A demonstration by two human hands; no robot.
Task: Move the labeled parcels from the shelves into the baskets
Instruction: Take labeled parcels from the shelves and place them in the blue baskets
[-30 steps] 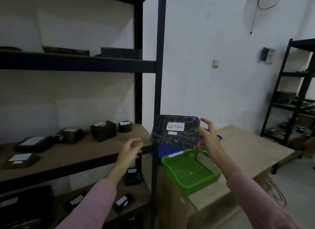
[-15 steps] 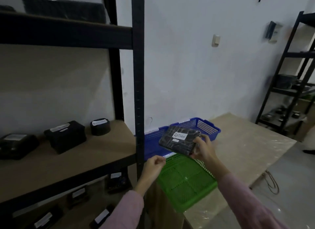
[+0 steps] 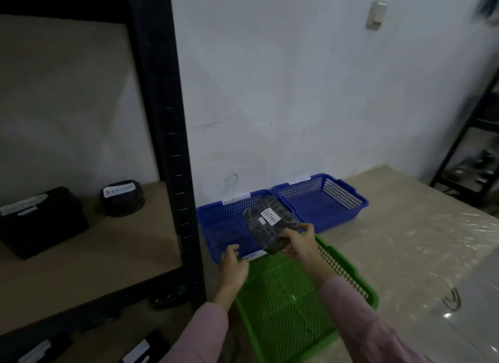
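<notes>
My right hand (image 3: 299, 245) grips a flat black wrapped parcel (image 3: 267, 227) with a white label reading RETURN, holding it tilted over the left blue basket (image 3: 216, 222). My left hand (image 3: 233, 265) hovers by that basket's front rim, fingers loosely curled and holding nothing. A second blue basket (image 3: 337, 198) stands to its right against the wall. A green basket (image 3: 286, 308) sits in front, under my forearms. On the shelf (image 3: 108, 249) to the left rest a round black parcel (image 3: 122, 198) labeled RETURN and a larger black box parcel (image 3: 40, 219).
A black upright post (image 3: 172, 146) of the shelving stands between the shelf and the baskets. The baskets sit on a plastic-covered table (image 3: 405, 241). More labeled parcels (image 3: 143, 349) lie on the lower shelf. Another dark rack (image 3: 475, 146) stands at the far right.
The view has swung down and right toward the baskets. My right hand has carried the parcel lower, over the left blue basket. My left hand came across to the basket's front rim.
</notes>
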